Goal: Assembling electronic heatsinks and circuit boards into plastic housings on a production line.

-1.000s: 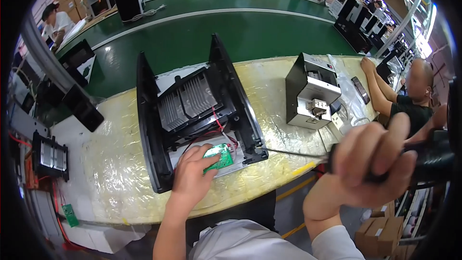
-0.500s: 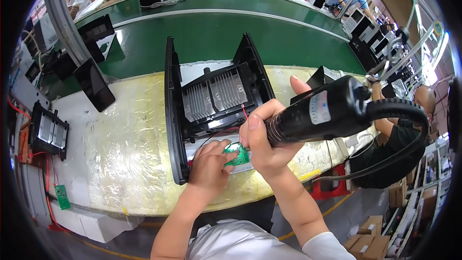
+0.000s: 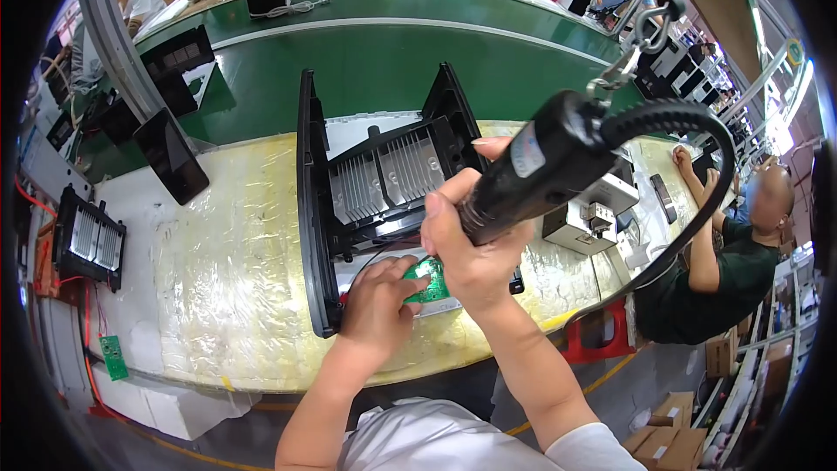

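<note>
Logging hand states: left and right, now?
Left hand: open, touching the green circuit board.
Right hand: closed around the black corded tool.

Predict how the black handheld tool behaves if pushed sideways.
The black handheld tool would likely swing, since a metal chain attaches at its top. Its thick cable may resist sharp bending, given that broad arc. It seems unlikely to slip, with the right hand wrapped around it.
</note>
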Motion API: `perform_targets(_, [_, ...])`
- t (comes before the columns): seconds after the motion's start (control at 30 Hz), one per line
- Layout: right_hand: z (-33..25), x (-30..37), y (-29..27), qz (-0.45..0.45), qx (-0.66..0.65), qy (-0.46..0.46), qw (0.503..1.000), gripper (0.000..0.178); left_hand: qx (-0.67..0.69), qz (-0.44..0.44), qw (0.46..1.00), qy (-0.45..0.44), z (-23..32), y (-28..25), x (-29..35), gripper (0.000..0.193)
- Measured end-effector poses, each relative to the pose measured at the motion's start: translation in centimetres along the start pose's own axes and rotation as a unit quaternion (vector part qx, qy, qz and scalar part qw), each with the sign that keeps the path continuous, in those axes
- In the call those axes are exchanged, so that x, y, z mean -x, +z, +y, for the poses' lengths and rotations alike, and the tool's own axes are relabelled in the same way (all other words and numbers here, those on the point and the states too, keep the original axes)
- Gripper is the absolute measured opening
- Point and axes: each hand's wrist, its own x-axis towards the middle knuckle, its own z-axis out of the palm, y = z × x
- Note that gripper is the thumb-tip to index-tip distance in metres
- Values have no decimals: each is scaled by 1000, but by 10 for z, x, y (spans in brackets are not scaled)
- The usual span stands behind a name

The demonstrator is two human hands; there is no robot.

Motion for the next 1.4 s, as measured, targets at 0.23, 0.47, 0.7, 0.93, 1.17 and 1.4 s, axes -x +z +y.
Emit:
perform_targets(0.23, [-7,2,2,19,14,21,1000,55,40,-20,999,22,-10,1,-2,39])
perform_targets(0.47, [-97,-20,-72,120,-57,-106,986,24,27,-22,999,9,-11,-14,1,39])
perform_targets(0.7, [-82,-34,-152,203,170,-165,950,40,30,-34,999,3,-27,-8,-8,35])
perform_targets(0.93, [-71,-36,-165,168,182,-86,965,58,-8,25,999,48,-23,-6,18,36])
perform_targets(1.17, [-116,1,-146,209,154,-77,963,23,25,144,989,-17,-20,6,58,25])
perform_targets(1.4, [-170,8,-46,50,16,-257,965,24,-21,169,985,38,-11,15,55,23])
